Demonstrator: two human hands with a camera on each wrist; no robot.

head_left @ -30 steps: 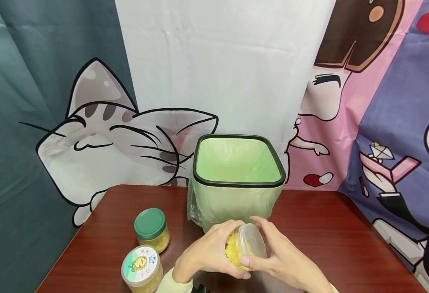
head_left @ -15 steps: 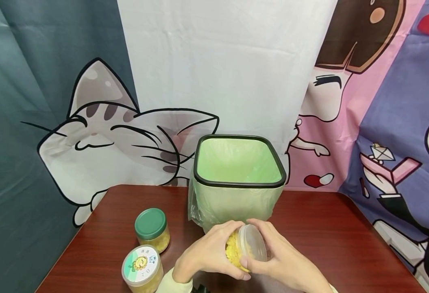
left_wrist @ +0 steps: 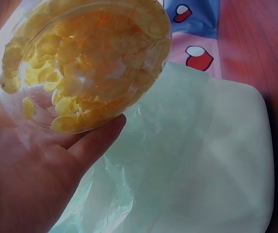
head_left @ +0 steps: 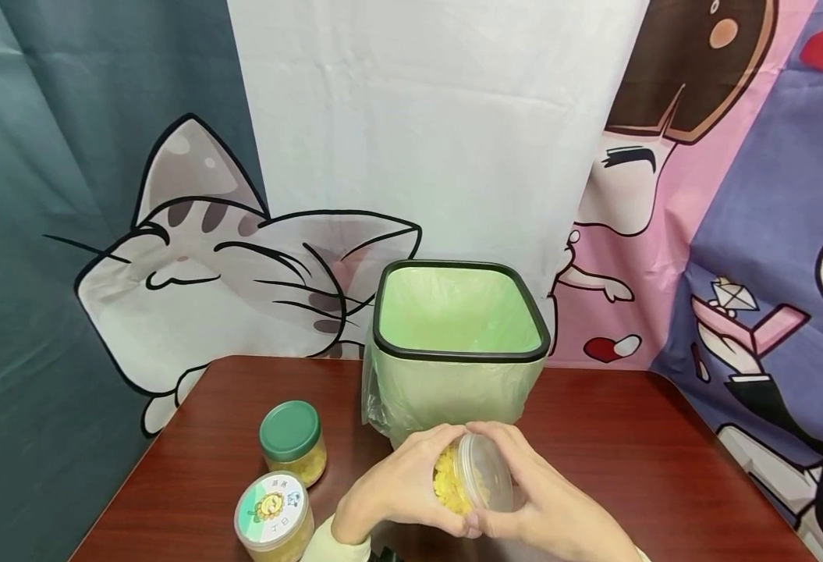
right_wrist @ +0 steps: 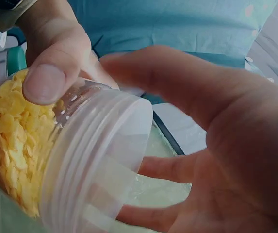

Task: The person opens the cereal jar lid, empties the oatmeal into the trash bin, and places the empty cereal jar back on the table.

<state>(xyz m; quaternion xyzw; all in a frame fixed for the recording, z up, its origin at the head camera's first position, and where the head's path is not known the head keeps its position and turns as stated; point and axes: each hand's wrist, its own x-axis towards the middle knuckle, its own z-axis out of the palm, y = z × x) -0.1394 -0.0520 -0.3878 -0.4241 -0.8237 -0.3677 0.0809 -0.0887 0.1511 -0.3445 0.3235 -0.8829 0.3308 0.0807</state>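
Note:
A clear jar of yellow flakes (head_left: pixel 449 478) is held tilted above the front of the table, its base toward the left. My left hand (head_left: pixel 402 485) grips the jar body; in the left wrist view its fingers (left_wrist: pixel 97 143) lie along the jar's lower edge. Around the frosted screw lid (head_left: pixel 493 472) curl the thumb and fingers of my right hand (head_left: pixel 555 499). The right wrist view shows the lid (right_wrist: pixel 97 155) sitting on the jar, with the left thumb (right_wrist: pixel 46 82) pressed on the jar wall.
Behind the hands stands a pale green bin (head_left: pixel 453 390) with a black rim and a plastic liner. At the left are a green-lidded jar (head_left: pixel 290 432) and a jar with a cartoon label (head_left: pixel 271 509), both holding yellow contents. A printed curtain (head_left: pixel 411 117) hangs behind the table.
My right fingertips have shifted round the lid, the upper ones leftward and the thumb slightly downward. The left hand and jar have stayed nearly in place.

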